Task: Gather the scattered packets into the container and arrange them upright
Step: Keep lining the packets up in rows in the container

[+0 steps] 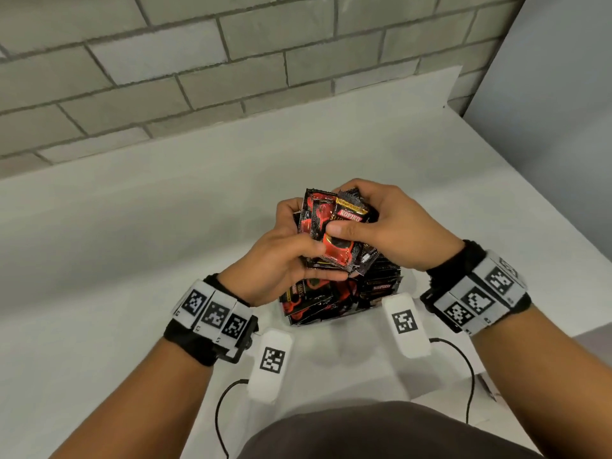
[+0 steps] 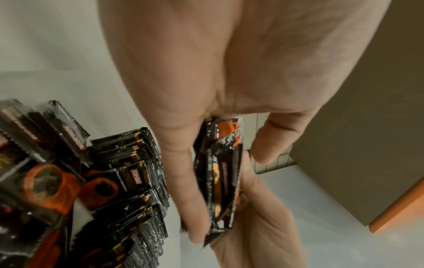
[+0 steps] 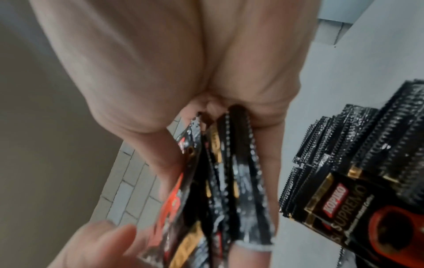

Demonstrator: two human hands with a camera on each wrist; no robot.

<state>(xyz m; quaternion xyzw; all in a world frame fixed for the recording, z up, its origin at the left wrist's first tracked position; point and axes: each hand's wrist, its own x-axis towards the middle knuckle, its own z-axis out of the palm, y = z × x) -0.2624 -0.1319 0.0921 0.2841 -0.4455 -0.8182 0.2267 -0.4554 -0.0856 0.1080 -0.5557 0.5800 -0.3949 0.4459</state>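
Note:
Both hands hold one bunch of black-and-red coffee packets (image 1: pixel 337 233) above the container. My left hand (image 1: pixel 288 253) grips the bunch from the left, thumb across its lower front. My right hand (image 1: pixel 381 223) grips it from the right, thumb pressed on the front packet. The left wrist view shows the bunch of packets (image 2: pixel 220 174) edge-on between thumb and fingers; the right wrist view shows the same packets (image 3: pixel 224 181) fanned out. Below the hands stands the container (image 1: pixel 371 304), its wall mostly hidden by packets: some stand upright in a row (image 2: pixel 142 174) (image 3: pixel 358 154), others lie loose (image 1: pixel 311 299).
The white table (image 1: pixel 132 246) runs back to a grey brick wall (image 1: pixel 165 77). Two white tagged blocks with cables lie near the front edge, one at the left (image 1: pixel 271 362), one at the right (image 1: pixel 406 323). My dark trousers (image 1: pixel 381 432) fill the bottom.

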